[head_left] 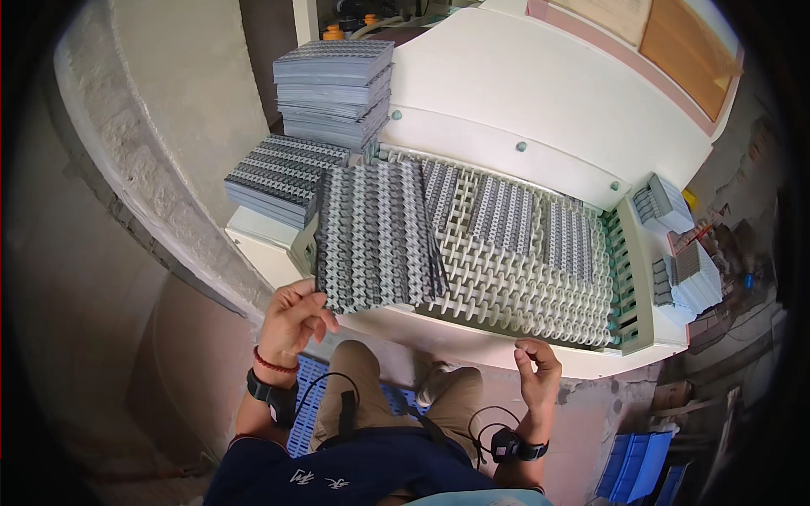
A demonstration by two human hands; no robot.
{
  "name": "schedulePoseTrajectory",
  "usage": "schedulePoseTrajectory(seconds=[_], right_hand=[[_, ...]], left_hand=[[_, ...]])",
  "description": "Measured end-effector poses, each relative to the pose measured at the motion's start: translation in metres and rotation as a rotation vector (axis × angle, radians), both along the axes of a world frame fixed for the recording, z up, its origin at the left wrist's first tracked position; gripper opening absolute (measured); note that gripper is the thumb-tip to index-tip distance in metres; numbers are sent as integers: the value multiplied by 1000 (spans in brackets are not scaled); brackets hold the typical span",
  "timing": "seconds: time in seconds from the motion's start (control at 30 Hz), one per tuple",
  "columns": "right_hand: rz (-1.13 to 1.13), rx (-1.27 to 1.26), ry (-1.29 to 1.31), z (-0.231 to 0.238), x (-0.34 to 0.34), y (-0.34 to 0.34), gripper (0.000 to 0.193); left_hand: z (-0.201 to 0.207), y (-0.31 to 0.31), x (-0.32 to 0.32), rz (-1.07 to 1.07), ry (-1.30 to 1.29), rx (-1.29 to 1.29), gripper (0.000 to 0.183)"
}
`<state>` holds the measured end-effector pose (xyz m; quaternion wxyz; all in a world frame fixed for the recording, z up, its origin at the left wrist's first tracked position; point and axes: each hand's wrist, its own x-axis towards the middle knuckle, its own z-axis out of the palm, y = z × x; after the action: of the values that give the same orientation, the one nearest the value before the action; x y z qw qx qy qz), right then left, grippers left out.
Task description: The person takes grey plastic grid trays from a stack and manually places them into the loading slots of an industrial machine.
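Observation:
My left hand (297, 319) grips the lower left corner of several thin panels (375, 236), thumb on top. They look like circuit board sheets, with rows of a black and light grey repeating pattern. Their right edges fan out slightly over the roller conveyor (506, 304). Three similar panels lie flat on its white wheels: a left one (440, 192) partly covered by the held panels, a middle one (502, 211) and a right one (569, 240). Off the conveyor's front edge, my right hand (538, 371) is raised with its fingers curled toward the thumb, and nothing shows in it.
A tall stack of panels (333, 97) and a lower stack (283, 177) stand at the conveyor's left end. Small grey blocks (696, 278) sit on its right ledge. Behind rises a white machine cover (540, 93). Blue crates (633, 464) stand at lower right.

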<state>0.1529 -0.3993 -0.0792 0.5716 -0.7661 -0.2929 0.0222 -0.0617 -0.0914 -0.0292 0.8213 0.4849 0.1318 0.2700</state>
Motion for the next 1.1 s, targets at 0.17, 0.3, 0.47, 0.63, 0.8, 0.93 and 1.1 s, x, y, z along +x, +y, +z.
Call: schedulePoseTrajectory(seconds=[0.17, 0.3, 0.47, 0.63, 0.8, 0.93, 1.1], right_hand=[[178, 277, 487, -12, -16, 27, 19], [144, 173, 629, -33, -22, 41, 19], [147, 81, 714, -44, -23, 43, 18], [184, 76, 752, -42, -27, 49, 15], [190, 38, 733, -41, -27, 51, 15], [152, 33, 672, -37, -21, 56, 16], [121, 81, 658, -44, -11, 60, 16]], left_hand=[[-26, -43, 25, -164, 202, -66, 15], [-70, -47, 31, -332, 319, -95, 16], [-91, -43, 30, -353, 399, -28, 15], [-96, -50, 31, -254, 370, -231, 15], [-85, -54, 36, -233, 323, -443, 16], [-92, -43, 38, -275, 329, -205, 13], [-79, -36, 45, -224, 390, -50, 10]])
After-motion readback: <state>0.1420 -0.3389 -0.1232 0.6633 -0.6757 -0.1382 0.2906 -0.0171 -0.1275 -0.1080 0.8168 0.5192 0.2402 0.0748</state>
